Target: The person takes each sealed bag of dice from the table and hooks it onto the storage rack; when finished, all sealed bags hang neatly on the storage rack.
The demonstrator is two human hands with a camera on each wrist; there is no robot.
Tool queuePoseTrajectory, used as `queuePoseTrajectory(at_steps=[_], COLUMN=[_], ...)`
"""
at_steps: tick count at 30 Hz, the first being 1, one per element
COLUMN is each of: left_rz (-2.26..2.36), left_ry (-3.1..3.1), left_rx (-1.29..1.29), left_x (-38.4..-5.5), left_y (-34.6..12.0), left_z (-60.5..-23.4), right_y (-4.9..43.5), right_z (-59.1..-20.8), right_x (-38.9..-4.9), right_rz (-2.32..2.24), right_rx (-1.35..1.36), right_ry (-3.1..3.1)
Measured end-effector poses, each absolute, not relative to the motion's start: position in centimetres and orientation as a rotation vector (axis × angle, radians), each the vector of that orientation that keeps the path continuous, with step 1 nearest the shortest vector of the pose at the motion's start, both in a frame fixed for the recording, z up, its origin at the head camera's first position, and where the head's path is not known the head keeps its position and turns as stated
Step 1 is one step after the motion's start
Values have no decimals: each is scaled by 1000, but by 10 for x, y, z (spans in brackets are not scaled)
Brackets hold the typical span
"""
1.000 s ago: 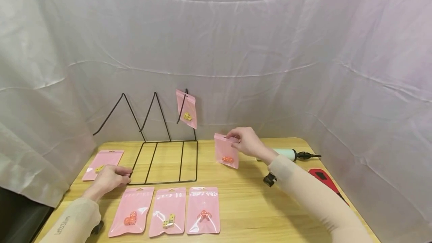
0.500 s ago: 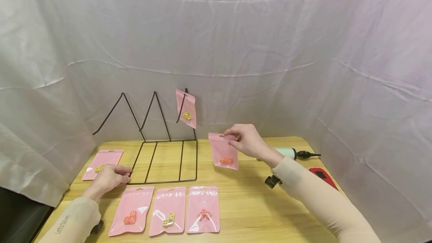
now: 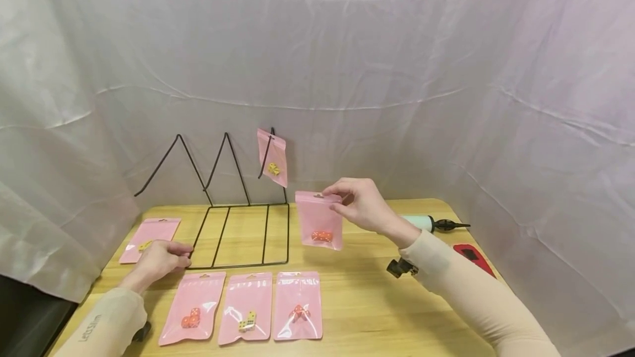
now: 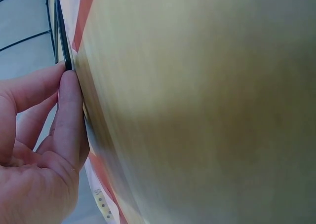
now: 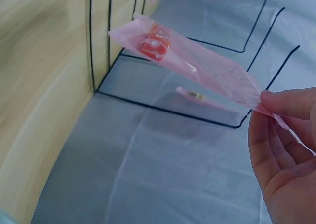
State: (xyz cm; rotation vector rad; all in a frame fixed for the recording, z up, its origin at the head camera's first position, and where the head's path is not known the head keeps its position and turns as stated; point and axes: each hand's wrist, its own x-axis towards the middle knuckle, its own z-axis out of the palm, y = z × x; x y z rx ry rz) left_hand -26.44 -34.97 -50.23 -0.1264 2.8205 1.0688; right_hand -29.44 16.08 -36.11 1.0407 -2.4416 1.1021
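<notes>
Between thumb and fingers my right hand [image 3: 361, 203] pinches the top edge of a pink zip bag [image 3: 317, 211] with orange-red dice in its bottom. The bag hangs above the table, right of a black wire rack [image 3: 288, 236]. My left hand [image 3: 161, 262] pinches the rack's front left corner; the left wrist view shows its fingertips on the black wire [image 4: 63, 31]. Another pink bag [image 3: 265, 150], holding yellow dice, hangs on the rack's right hook. The left and middle hooks carry no bag. In the right wrist view, the held bag [image 5: 207, 71] slants across the rack.
Three pink bags lie along the front: one with red dice [image 3: 198, 291], one with yellow dice [image 3: 248, 296], one with red pieces [image 3: 299, 291]. Another bag [image 3: 159, 229] lies left. A pale green pump-like tube [image 3: 419, 222] and a red item [image 3: 473, 257] lie right.
My right hand has moved left and slightly up, bringing the pink bag closer to the rack; the bag now faces the head camera more. The left hand stays at the rack's corner.
</notes>
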Motion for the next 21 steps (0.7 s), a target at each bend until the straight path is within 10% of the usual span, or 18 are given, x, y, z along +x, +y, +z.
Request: queuePoseTrajectory(at_steps=[21], left_rz=[1114], left_ry=[2811], left_rx=[-104], left_x=[-262], left_y=[-349], left_z=[-502], right_y=[106], right_z=[-339], right_x=[-274], right_rz=[1327], right_rx=[1267], right_ry=[-2191])
